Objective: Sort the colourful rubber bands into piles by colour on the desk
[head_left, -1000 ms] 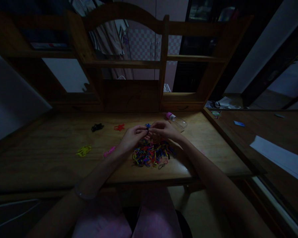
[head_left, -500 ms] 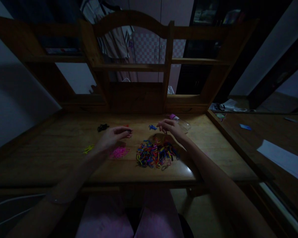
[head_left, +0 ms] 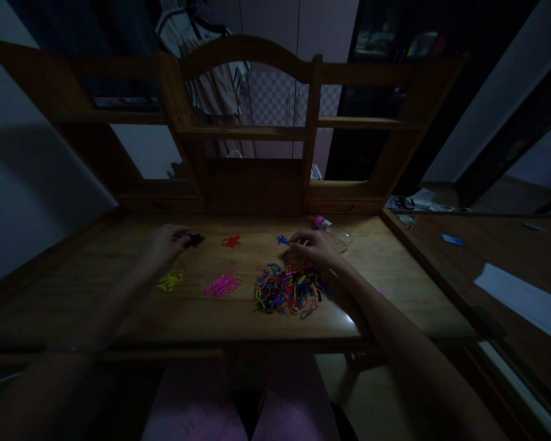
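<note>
A heap of mixed coloured rubber bands (head_left: 288, 290) lies on the wooden desk (head_left: 119, 312). Sorted little piles sit to its left and behind it: pink (head_left: 223, 284), yellow (head_left: 170, 281), red (head_left: 231, 242), black (head_left: 194, 240) and blue (head_left: 282, 240). My left hand (head_left: 166, 240) reaches far left, its fingertips at the black pile. Whether it pinches a band is too dark to tell. My right hand (head_left: 313, 248) hovers over the back edge of the mixed heap, fingers curled beside the blue pile.
A clear bottle with a pink cap (head_left: 333, 230) lies on its side behind my right hand. A wooden shelf unit (head_left: 252, 177) rises at the desk's back. A side surface at right carries papers (head_left: 417, 199) and a blue item (head_left: 453, 239).
My hands parted from above the heap. My left hand swept left past the pink pile to the black pile. My right hand stayed near the blue pile.
</note>
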`<action>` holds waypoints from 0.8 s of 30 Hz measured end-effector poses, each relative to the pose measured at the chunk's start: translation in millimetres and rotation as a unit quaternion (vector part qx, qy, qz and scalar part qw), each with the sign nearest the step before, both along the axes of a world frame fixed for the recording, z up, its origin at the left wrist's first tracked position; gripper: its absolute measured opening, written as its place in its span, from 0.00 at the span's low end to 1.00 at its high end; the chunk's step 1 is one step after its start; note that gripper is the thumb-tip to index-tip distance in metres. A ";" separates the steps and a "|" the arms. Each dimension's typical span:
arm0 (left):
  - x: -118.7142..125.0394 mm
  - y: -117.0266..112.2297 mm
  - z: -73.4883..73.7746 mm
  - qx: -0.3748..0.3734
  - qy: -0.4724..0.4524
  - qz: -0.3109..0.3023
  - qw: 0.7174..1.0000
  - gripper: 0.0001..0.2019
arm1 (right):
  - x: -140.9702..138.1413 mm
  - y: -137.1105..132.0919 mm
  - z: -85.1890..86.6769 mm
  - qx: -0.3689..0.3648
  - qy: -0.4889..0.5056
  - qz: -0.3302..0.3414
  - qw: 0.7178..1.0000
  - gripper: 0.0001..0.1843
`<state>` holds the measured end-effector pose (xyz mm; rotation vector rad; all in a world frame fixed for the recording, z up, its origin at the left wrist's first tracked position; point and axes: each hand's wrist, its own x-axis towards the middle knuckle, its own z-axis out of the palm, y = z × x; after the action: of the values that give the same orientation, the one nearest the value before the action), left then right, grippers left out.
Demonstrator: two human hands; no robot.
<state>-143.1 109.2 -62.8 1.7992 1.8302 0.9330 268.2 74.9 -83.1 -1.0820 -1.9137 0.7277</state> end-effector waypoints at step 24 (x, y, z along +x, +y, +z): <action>180.6 -81.6 15.9 0.071 -0.076 -0.264 0.959 0.13 | -24.8 -19.5 17.4 -0.146 0.202 0.182 0.951 0.21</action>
<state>37.4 27.7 -47.0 2.0845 1.1194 0.9674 243.4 55.4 -65.7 -0.6767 -1.6912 1.3617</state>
